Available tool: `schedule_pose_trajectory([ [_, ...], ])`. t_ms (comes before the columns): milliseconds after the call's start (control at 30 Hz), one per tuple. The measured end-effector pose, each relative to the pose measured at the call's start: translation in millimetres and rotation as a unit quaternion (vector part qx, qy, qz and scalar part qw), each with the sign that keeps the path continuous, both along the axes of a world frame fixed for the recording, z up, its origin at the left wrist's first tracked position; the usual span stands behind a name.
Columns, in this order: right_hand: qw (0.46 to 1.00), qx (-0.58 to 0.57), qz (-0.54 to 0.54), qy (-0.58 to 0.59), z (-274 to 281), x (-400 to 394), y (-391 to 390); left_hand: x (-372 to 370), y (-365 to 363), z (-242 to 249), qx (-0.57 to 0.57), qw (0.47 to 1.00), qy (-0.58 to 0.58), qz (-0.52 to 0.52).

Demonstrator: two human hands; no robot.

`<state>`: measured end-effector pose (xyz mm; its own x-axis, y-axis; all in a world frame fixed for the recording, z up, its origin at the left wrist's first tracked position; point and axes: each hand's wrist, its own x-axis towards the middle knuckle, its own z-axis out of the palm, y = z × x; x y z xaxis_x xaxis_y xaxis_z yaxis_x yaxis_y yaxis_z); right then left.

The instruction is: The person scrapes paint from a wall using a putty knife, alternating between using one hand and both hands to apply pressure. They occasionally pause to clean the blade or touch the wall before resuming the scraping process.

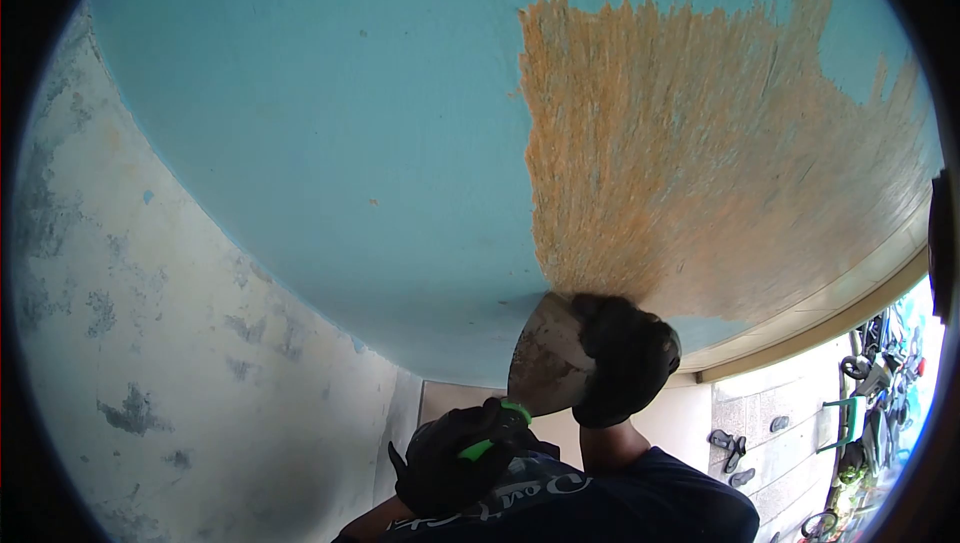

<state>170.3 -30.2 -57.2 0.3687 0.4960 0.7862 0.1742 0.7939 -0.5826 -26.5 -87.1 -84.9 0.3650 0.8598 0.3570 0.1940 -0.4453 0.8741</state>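
Observation:
My right hand (628, 361), in a black glove, is closed at the narrow end of a wide putty knife (548, 358). Its broad, smeared grey blade points left, and its upper corner overlaps the lower edge of a rough orange-brown patch (620, 143) on the blue surface (330, 113). Lower left, my gloved left hand (455, 463) is wrapped round a tool with a bright green handle (477, 450), close below the blade. My fingers hide most of that tool, and I cannot tell its kind.
A mottled white-grey wall (200, 373) borders the blue surface on the left. Pale trim (820, 328) runs along the right edge. Beyond it, sandals (735, 448) lie on a tiled floor (775, 483), near a green-framed stand (850, 423) and parked motorbikes (875, 383).

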Motion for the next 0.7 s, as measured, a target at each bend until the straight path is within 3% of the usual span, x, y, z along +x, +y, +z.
schedule_pose_trajectory([
  [100, 0.997, 0.018, 0.075, 0.008, -7, 4, 3, -6, 6, 0, 0.050, 0.997, 0.045, -0.030],
  [167, 0.988, 0.036, 0.105, 0.110, -6, -1, 4, -6, 7, 5, 0.024, 0.999, 0.020, -0.022],
  [333, 0.989, 0.031, 0.099, 0.106, 1, -3, 3, -4, 3, -3, -0.015, 1.000, -0.010, -0.001],
  [433, 0.995, 0.003, 0.075, 0.061, -8, 0, 1, -8, 3, -3, 0.003, 0.998, 0.058, -0.036],
  [500, 0.997, -0.012, 0.062, 0.048, -8, -3, -1, -4, 0, -4, -0.078, 0.995, -0.054, -0.027],
  [600, 0.986, 0.061, 0.094, 0.122, -1, -7, 3, -1, 2, 0, 0.022, 1.000, -0.006, 0.020],
  [667, 0.997, -0.048, 0.013, 0.051, -5, -1, -3, -3, 3, -1, -0.008, 1.000, -0.015, -0.002],
  [700, 0.998, -0.047, 0.014, 0.051, -2, -2, -1, -4, 3, 0, -0.041, 0.999, -0.022, -0.023],
])
